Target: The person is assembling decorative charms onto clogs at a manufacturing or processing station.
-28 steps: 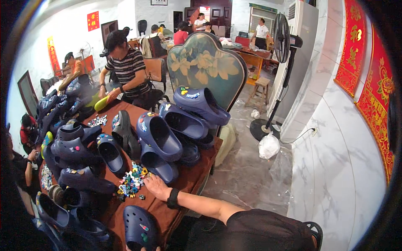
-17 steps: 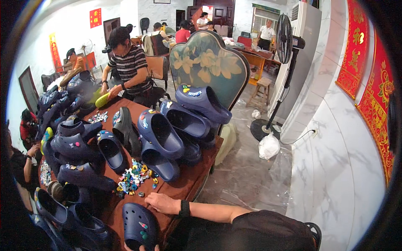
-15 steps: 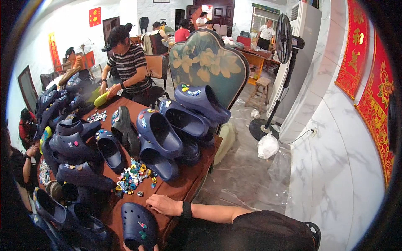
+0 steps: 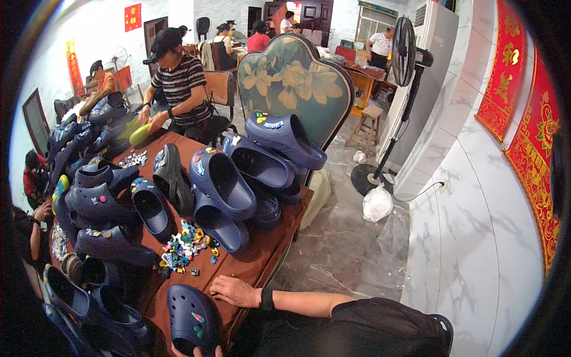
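Note:
A navy clog [image 4: 193,312] with round holes and a few small charms on its upper lies at the near table edge, toe pointing away. My left hand [image 4: 209,352] grips its rear end from below; only some fingertips show at the bottom edge. Right of the clog, my right hand [image 4: 236,291], with a black band at the wrist, rests low over the brown tabletop. Its fingers are pinched together at a tiny dark and yellowish thing too small to name. Just beyond lies a pile of colourful shoe charms [image 4: 185,247], with one small loose charm [image 4: 194,271] nearer me.
Stacked navy clogs [image 4: 223,184] stand beyond the charms, and more clogs [image 4: 101,205] crowd the left side. A person in a striped shirt [image 4: 181,86] handles a yellow-green clog [image 4: 140,134] across the table. A padded chair back [image 4: 291,89] and a standing fan [image 4: 404,56] are farther off.
My right fingers have closed together on the tabletop, and a tiny thing now shows at their tips. The clog stays in my left hand. The view has shifted slightly.

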`<control>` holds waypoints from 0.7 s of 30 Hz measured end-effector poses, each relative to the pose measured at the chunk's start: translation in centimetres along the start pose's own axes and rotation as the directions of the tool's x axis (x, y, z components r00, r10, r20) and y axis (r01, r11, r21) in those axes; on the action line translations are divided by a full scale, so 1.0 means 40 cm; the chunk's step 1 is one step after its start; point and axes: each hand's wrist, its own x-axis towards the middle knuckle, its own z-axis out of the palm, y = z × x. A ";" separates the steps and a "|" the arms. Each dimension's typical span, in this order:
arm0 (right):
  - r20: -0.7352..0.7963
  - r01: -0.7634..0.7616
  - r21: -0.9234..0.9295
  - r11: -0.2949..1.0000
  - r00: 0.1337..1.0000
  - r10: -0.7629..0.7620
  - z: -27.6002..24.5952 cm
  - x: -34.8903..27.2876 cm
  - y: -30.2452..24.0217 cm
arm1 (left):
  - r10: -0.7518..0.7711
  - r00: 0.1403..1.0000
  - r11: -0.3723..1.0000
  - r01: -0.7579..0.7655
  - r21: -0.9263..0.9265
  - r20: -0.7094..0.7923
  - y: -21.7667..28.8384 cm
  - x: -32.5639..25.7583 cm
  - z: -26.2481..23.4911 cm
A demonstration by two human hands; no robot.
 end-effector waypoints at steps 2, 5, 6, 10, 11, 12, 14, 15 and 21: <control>0.003 0.002 -0.021 1.000 1.000 -0.002 -0.001 -0.003 0.000 | 0.016 1.000 1.000 -0.016 -0.022 0.009 -0.004 -0.001 0.003; -0.024 0.024 0.005 1.000 0.999 -0.024 0.001 -0.002 0.000 | 0.064 0.997 0.994 -0.060 -0.088 0.035 -0.022 -0.003 0.013; -0.024 0.022 0.004 1.000 0.999 -0.022 0.000 -0.004 -0.001 | 0.078 0.996 0.991 -0.073 -0.109 0.043 -0.029 -0.005 0.017; 0.003 0.040 -0.004 0.999 0.999 -0.040 0.011 -0.011 -0.004 | 0.113 0.991 0.981 -0.101 -0.165 0.067 -0.059 -0.024 0.020; -0.013 0.073 -0.004 0.997 0.997 -0.073 0.021 -0.010 -0.003 | 0.108 0.992 0.982 -0.095 -0.165 0.069 -0.065 -0.034 0.016; -0.033 0.086 0.016 0.996 0.996 -0.086 0.026 -0.007 -0.007 | 0.093 0.993 0.985 -0.082 -0.152 0.071 -0.070 -0.044 0.006; -0.076 0.079 0.023 0.997 0.994 -0.077 0.023 -0.010 0.001 | 0.031 0.997 0.995 -0.023 -0.094 0.076 -0.077 -0.053 0.000; -0.085 0.059 0.013 0.998 0.995 -0.057 0.008 -0.008 -0.004 | -0.023 0.991 0.998 0.029 -0.049 0.129 -0.023 -0.026 -0.015; -0.066 -0.200 0.238 0.950 0.973 0.222 -0.060 0.024 -0.012 | -0.143 0.979 0.990 0.143 0.012 0.148 0.051 0.024 -0.015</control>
